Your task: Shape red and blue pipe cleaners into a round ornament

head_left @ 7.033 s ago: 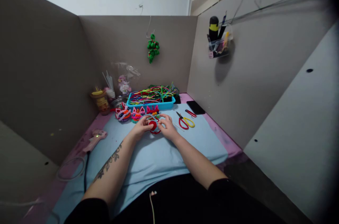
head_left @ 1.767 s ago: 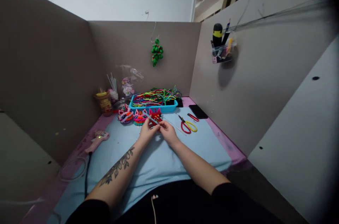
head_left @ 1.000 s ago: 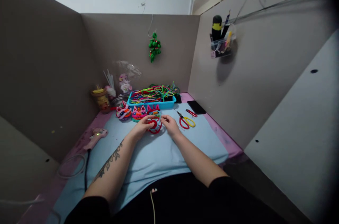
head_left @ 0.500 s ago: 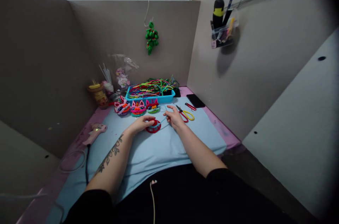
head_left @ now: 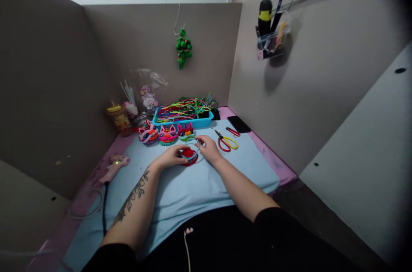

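A round red piece (head_left: pixel 189 158) with an open rim rests low over the light blue cloth, and my left hand (head_left: pixel 174 156) grips its left side with thumb and fingers. A light blue fuzzy stem (head_left: pixel 197 152) curves over the top of the red piece. My right hand (head_left: pixel 208 148) pinches that stem at the upper right of the red piece. Behind my hands stand three colourful horned faces (head_left: pixel 168 135) made of fuzzy stems. Scissors (head_left: pixel 228 141) with red and yellow handles lie open to the right of my right hand.
A blue tray (head_left: pixel 201 123) of coloured stems stands at the back. A pink glue gun (head_left: pixel 114 167) with a cord lies left. A phone (head_left: pixel 238 124) and a red tool (head_left: pixel 232 131) lie right. Partitions enclose three sides; a cup (head_left: pixel 120 121) stands back left.
The blue stem, stretched toward my right hand before, now curves round over the red piece. My right hand has come closer to my left, and the red piece has shifted slightly right.
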### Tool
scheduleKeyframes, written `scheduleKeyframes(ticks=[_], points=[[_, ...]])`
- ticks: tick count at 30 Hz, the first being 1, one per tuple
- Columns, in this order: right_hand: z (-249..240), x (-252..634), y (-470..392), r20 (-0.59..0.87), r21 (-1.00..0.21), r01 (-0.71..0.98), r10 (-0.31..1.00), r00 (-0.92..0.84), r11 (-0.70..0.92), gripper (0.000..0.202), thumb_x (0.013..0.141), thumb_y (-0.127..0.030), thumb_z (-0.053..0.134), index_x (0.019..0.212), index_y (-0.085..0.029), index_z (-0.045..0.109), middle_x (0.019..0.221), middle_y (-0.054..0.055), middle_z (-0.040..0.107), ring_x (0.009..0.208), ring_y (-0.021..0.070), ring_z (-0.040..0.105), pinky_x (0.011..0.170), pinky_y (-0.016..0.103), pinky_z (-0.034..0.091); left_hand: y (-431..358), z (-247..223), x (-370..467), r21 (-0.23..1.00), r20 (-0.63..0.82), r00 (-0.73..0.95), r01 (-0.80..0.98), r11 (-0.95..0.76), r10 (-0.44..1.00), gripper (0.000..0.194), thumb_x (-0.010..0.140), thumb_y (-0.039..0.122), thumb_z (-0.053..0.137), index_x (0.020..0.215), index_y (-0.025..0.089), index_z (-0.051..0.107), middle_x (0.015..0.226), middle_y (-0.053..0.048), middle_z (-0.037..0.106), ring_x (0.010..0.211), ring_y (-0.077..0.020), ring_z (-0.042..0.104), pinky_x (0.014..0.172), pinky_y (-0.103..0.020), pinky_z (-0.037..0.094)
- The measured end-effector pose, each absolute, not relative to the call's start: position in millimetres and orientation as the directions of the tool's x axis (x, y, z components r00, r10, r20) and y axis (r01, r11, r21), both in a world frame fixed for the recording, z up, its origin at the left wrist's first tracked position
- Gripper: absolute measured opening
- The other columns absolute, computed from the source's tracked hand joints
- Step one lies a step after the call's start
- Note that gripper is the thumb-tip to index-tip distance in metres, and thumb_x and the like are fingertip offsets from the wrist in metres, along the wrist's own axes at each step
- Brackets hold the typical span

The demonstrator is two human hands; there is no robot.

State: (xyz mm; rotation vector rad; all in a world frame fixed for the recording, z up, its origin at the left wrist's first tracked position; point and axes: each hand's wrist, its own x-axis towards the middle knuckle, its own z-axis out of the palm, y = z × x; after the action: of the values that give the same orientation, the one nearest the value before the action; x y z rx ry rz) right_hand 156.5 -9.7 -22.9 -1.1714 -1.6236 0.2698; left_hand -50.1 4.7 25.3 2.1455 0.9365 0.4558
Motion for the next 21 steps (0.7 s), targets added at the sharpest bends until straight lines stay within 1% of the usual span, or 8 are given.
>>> scheduleKeyframes(ticks=[3, 7, 9, 10, 12, 15, 18, 21], points=[[-20.9, 156.3, -10.5, 0.661, -0.627, 0.559, 0.75, 0.012, 0.543, 0.02, 0.078, -0.019, 0.054, 0.096, -0.02, 0.063, 0.083, 0.004, 0.061, 0.073, 0.0159, 0.056, 0.073, 0.03, 0.047, 3.5, 25.8, -50.1, 0.778, 0.003, 0.71, 0.441, -0.447, 0.704, 0.057, 0.063, 0.033, 0.071, 0.115, 0.013, 0.058, 0.105, -0.008, 0.064, 0.077, -0.0151, 0.056, 0.075, -0.029, 0.046], [-13.8, 157.9, -15.3, 0.707, -0.608, 0.582, 0.701, 0.087, 0.541, 0.013, 0.081, -0.019, 0.051, 0.088, -0.02, 0.062, 0.081, 0.005, 0.06, 0.07, 0.0158, 0.054, 0.071, 0.03, 0.047, 4.6, 20.2, -50.1, 0.818, -0.023, 0.75, 0.394, -0.419, 0.661, 0.058, 0.061, 0.027, 0.072, 0.115, 0.013, 0.055, 0.094, -0.006, 0.065, 0.068, -0.0125, 0.055, 0.064, -0.025, 0.046], [-11.2, 158.5, -17.5, 0.73, -0.588, 0.598, 0.676, 0.103, 0.544, 0.012, 0.08, -0.017, 0.049, 0.085, -0.019, 0.06, 0.081, 0.005, 0.059, 0.07, 0.0158, 0.053, 0.07, 0.029, 0.046, 5.4, 16.2, -49.0, 0.828, -0.015, 0.76, 0.374, -0.418, 0.65, 0.06, 0.061, 0.022, 0.07, 0.119, 0.014, 0.053, 0.095, -0.005, 0.065, 0.065, -0.0115, 0.054, 0.062, -0.024, 0.046], [-10.5, 158.8, -18.2, 0.741, -0.574, 0.609, 0.664, 0.101, 0.548, 0.012, 0.079, -0.015, 0.049, 0.083, -0.019, 0.059, 0.081, 0.005, 0.057, 0.072, 0.0161, 0.053, 0.07, 0.029, 0.046, 5.6, 14.7, -48.2, 0.832, -0.003, 0.76, 0.363, -0.42, 0.65, 0.061, 0.062, 0.019, 0.068, 0.12, 0.015, 0.053, 0.099, -0.006, 0.065, 0.066, -0.0116, 0.055, 0.063, -0.024, 0.046], [-10.4, 159.4, -18.3, 0.763, -0.545, 0.634, 0.639, 0.102, 0.549, 0.014, 0.076, -0.011, 0.047, 0.082, -0.019, 0.056, 0.084, 0.005, 0.055, 0.076, 0.017, 0.053, 0.071, 0.029, 0.046, 5.4, 14.2, -46.7, 0.838, 0.036, 0.743, 0.341, -0.425, 0.668, 0.058, 0.062, 0.014, 0.062, 0.119, 0.015, 0.054, 0.11, -0.007, 0.063, 0.074, -0.0133, 0.059, 0.068, -0.025, 0.048], [-12.3, 161.9, -15.2, 0.789, -0.514, 0.673, 0.601, 0.127, 0.532, 0.017, 0.07, -0.007, 0.045, 0.08, -0.02, 0.052, 0.088, 0.007, 0.052, 0.082, 0.0186, 0.052, 0.074, 0.031, 0.045, 3.8, 19.6, -46.5, 0.848, 0.072, 0.711, 0.326, -0.417, 0.7, 0.056, 0.059, 0.007, 0.056, 0.115, 0.015, 0.058, 0.116, -0.008, 0.062, 0.091, -0.0177, 0.06, 0.076, -0.026, 0.048], [-15.1, 167.1, -9.3, 0.788, -0.516, 0.703, 0.592, 0.166, 0.489, 0.019, 0.067, -0.005, 0.042, 0.078, -0.021, 0.048, 0.083, 0.006, 0.052, 0.079, 0.0193, 0.051, 0.073, 0.031, 0.044, 1.9, 27.1, -49.4, 0.882, 0.05, 0.708, 0.299, -0.363, 0.705, 0.057, 0.058, 0.005, 0.053, 0.113, 0.015, 0.06, 0.118, -0.009, 0.061, 0.096, -0.0192, 0.06, 0.074, -0.025, 0.049], [-17.8, 172.9, -3.7, 0.768, -0.536, 0.719, 0.61, 0.196, 0.443, 0.022, 0.065, -0.005, 0.04, 0.077, -0.021, 0.047, 0.078, 0.005, 0.052, 0.076, 0.0196, 0.051, 0.072, 0.032, 0.044, 1.3, 30.6, -52.5, 0.903, 0.025, 0.728, 0.278, -0.328, 0.686, 0.057, 0.058, 0.004, 0.053, 0.113, 0.015, 0.061, 0.117, -0.009, 0.062, 0.095, -0.019, 0.061, 0.072, -0.024, 0.049]])
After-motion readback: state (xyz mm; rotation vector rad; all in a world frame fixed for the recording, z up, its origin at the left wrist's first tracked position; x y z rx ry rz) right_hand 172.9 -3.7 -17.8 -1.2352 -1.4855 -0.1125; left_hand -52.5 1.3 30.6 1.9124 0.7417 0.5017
